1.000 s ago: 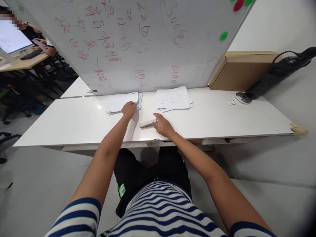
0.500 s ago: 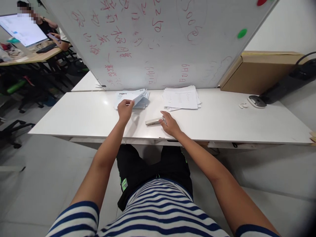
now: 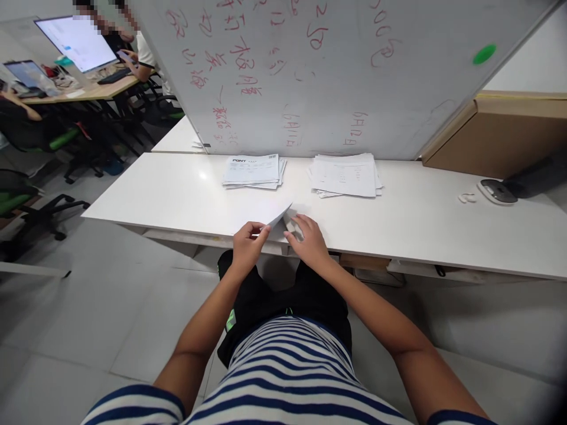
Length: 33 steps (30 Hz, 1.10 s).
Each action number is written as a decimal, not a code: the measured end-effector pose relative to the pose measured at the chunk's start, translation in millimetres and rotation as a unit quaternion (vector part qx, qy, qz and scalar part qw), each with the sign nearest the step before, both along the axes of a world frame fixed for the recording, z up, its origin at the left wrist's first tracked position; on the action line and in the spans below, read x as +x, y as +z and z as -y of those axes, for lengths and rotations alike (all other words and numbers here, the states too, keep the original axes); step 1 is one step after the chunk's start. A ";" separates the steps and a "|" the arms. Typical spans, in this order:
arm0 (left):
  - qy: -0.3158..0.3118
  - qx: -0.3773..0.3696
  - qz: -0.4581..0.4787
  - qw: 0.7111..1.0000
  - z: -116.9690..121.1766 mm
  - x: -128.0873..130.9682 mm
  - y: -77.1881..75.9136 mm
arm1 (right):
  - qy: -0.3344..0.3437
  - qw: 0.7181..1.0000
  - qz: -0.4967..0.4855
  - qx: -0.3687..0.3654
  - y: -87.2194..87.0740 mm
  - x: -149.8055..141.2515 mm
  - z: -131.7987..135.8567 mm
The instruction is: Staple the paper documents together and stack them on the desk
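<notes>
My left hand [image 3: 248,247] pinches a thin sheet of white paper [image 3: 278,217] by its near edge, just above the desk's front edge. The paper is tilted, its far corner raised toward my right hand. My right hand [image 3: 308,237] has its thumb and fingers curled around the end of a pale stapler [image 3: 289,223], which the paper partly hides. Behind my hands lie two paper stacks: printed slips [image 3: 251,170] marked "PONY" on the left, and larger printed sheets [image 3: 345,175] on the right.
A whiteboard [image 3: 328,88] with red writing stands along the back of the white desk [image 3: 177,189]. To the right are a cardboard box [image 3: 496,139], a computer mouse [image 3: 498,192] and a small white item [image 3: 467,198]. People sit at another desk, far left.
My left hand has drawn the paper off the left stack and brought it nearer, beside the stapler. My right hand stays at the stapler. The camera view has turned left.
</notes>
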State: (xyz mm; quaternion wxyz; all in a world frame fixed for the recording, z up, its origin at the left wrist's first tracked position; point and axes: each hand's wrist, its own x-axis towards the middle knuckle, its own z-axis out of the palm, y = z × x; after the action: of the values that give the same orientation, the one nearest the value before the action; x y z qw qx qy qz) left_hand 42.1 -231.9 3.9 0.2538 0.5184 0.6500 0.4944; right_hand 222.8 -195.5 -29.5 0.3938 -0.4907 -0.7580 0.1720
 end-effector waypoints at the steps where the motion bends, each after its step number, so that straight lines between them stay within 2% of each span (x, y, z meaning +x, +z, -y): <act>1: 0.001 -0.001 -0.006 1.000 3.2 1.7 -3.1 | 0.006 1.000 0.030 -0.005 -2.5 -1.8 -0.3; 5: 0.005 -0.005 0.003 1.000 3.2 2.2 -12.5 | 0.009 0.993 0.117 0.000 -10.3 -2.2 -7.3; 8: -0.003 -0.011 0.034 0.999 -0.9 -0.2 -16.9 | 0.002 0.980 0.198 0.013 -9.5 8.1 -18.9; 11: -0.017 -0.017 0.070 0.997 -4.7 -1.5 -20.4 | -0.023 0.965 0.261 0.011 -5.6 26.8 -41.6; 15: -0.039 -0.020 0.092 0.995 -8.8 0.3 -23.2 | -0.075 0.956 0.283 -0.013 0.4 49.6 -75.8; 17: -0.047 -0.022 0.091 0.995 -9.4 3.1 -23.3 | -0.099 0.959 0.266 0.005 2.9 52.8 -80.3; 20: -0.056 -0.024 0.068 0.996 -6.6 9.2 -23.2 | -0.116 0.980 0.158 0.042 6.1 44.5 -60.2; 21: -0.059 -0.022 0.060 0.996 -4.6 11.8 -23.4 | -0.106 0.990 0.095 0.022 7.3 39.5 -47.7; 22: -0.065 -0.021 0.052 0.996 -2.1 14.4 -24.0 | -0.090 0.995 0.020 -0.032 8.7 34.3 -33.7; 23: -0.073 -0.020 0.045 0.996 0.9 17.0 -24.9 | -0.068 0.989 -0.058 -0.122 10.3 29.6 -19.4; 24: -0.082 -0.019 0.037 0.996 4.1 19.5 -26.3 | -0.040 0.963 -0.131 -0.233 12.3 25.8 -5.7; 26: -0.107 -0.019 0.019 0.994 10.8 23.5 -30.4 | 0.014 0.877 -0.247 -0.412 16.4 21.6 17.3; 28: -0.140 -0.021 -0.003 0.990 16.3 25.5 -35.9 | 0.035 0.803 -0.314 -0.506 19.5 21.9 32.4; 30: -0.170 -0.023 -0.023 0.985 19.2 25.6 -41.5 | 0.023 0.769 -0.340 -0.541 19.8 24.2 40.4; 33: -0.194 -0.028 -0.042 0.980 19.2 24.4 -46.9 | 0.013 0.755 -0.353 -0.553 14.0 26.4 44.3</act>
State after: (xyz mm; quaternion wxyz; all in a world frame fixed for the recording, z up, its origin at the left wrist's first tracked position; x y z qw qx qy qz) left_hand 66.6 -251.1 -43.0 0.3317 0.6478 0.5606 0.3951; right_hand 249.1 -239.8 -15.5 0.2912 -0.5173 -0.3449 0.7271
